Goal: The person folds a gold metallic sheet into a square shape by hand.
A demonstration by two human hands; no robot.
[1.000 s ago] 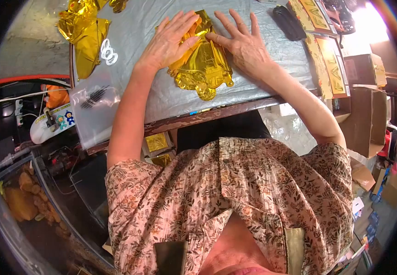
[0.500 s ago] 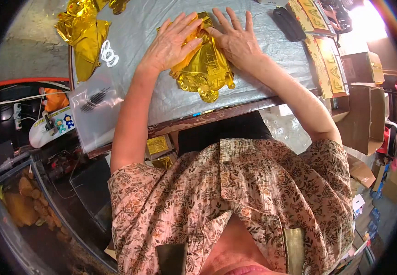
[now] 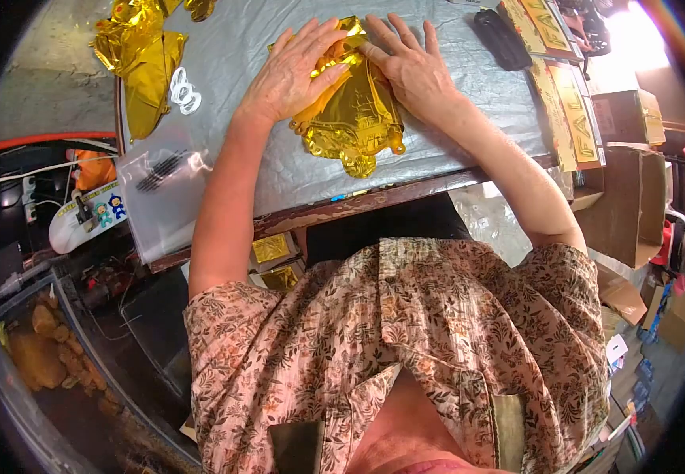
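Observation:
A deflated gold foil balloon [image 3: 358,110] lies flattened and wrinkled on the silver-grey covered table [image 3: 232,47]. My left hand [image 3: 293,73] rests palm down over its left side, fingers stretched out and thumb pointing across the foil. On the other side, my right hand [image 3: 415,75] lies with fingers spread along the balloon's right edge, partly on the foil and partly on the cover. Neither hand grips anything visible. Parts of the foil's upper left are hidden under my left hand.
More crumpled gold foil [image 3: 149,71] lies at the table's left, with white rings [image 3: 185,91] and a clear plastic bag [image 3: 164,193] nearby. A black case [image 3: 502,39] and packages marked FALL [image 3: 579,114] line the right side. Cardboard boxes [image 3: 623,197] stand beyond.
Both hands stay on the foil in almost the same place. The foil's folds between them have shifted slightly, and its top edge now catches more light.

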